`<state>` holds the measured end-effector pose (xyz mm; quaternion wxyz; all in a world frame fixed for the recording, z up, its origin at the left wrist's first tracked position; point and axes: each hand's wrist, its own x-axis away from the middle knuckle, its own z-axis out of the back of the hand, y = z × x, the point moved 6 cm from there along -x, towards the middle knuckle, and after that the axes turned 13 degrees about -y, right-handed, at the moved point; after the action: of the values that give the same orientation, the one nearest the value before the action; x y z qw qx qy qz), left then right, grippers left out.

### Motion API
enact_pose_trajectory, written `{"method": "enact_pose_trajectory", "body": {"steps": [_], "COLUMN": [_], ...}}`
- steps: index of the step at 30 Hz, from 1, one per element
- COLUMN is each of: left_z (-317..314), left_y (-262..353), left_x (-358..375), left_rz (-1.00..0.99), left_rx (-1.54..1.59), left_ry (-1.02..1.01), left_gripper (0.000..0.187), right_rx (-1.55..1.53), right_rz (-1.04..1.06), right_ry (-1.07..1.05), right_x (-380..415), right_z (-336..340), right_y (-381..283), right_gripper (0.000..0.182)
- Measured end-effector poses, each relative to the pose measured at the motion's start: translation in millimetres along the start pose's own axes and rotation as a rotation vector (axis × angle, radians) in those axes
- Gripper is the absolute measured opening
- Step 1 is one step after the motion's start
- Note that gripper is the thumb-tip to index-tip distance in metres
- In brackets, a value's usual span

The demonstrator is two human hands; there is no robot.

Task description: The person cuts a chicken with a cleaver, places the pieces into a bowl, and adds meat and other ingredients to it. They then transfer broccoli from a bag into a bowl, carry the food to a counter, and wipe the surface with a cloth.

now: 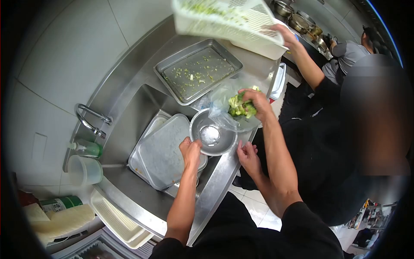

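My left hand (191, 151) grips the near rim of a round metal bowl (196, 138), fingers closed on it, at the edge of the sink. The bowl is tilted towards me and has a shiny bottom. My right hand (257, 103) is closed on a clump of broccoli florets (241, 108), beyond the bowl to the right. A clear plastic bag (221, 101) lies beside the broccoli and overlaps the bowl's far rim. Behind the bag stands a metal tray (172, 82) scattered with green crumbs.
A co-worker's hand (284, 36) holds a white perforated basket (228, 19), blurred, above the counter. Their other hand (249, 156) is beside the bowl. Metal trays (161, 151) lean in the sink (125, 116). At left are a faucet (92, 121), soap bottle (88, 148) and plastic tub (86, 170).
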<state>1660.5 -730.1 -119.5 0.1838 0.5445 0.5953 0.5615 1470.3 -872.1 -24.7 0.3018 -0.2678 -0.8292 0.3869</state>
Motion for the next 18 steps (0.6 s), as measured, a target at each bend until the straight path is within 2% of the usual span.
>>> {"method": "enact_pose_trajectory", "body": {"steps": [3, 5, 8, 11, 13, 14, 15, 16, 18], "left_z": [-11.8, -18.9, -11.2, -8.6, -6.7, -6.3, -4.9, -3.0, 0.4], "left_y": [-2.1, 0.8, -10.0, -8.6, -9.7, -10.6, -11.2, -11.1, -8.8], "left_x": [-17.2, -19.5, -18.6, -2.5, 5.8, 9.1, 12.3, 15.2, 18.0], "left_rz": [0.026, 0.027, 0.037, 0.085, 0.089, 0.088, 0.091, 0.077, 0.058], "left_rx": [-0.022, 0.055, 0.036, 0.061, 0.049, 0.043, 0.034, 0.072, 0.110], "left_ry": [-0.029, 0.005, 0.016, 0.000, -0.016, -0.030, -0.042, -0.056, -0.067], "left_gripper": [0.012, 0.007, 0.006, 0.013, 0.014, 0.016, 0.016, 0.016, 0.016], "right_rx": [0.162, 0.173, 0.130, 0.156, 0.450, 0.583, 0.909, 0.906, 1.262], "right_rz": [0.236, 0.226, 0.328, 0.356, 0.297, 0.197, 0.132, 0.136, 0.499], "right_ry": [0.306, 0.456, 0.494, 0.401, 0.229, 0.188, 0.241, 0.252, 0.387], "right_x": [-15.7, -10.7, 17.8, 43.0, 36.9, 34.0, 27.4, 22.6, 18.9], "right_z": [12.5, 16.7, 8.4, -16.2, -41.9, -60.6, -69.5, -67.9, -75.2], "right_y": [-19.6, -20.0, -32.3, -29.5, -10.6, -2.4, 5.2, 9.6, -4.7], "right_gripper": [0.031, 0.030, 0.033, 0.030, 0.032, 0.029, 0.026, 0.026, 0.026]}}
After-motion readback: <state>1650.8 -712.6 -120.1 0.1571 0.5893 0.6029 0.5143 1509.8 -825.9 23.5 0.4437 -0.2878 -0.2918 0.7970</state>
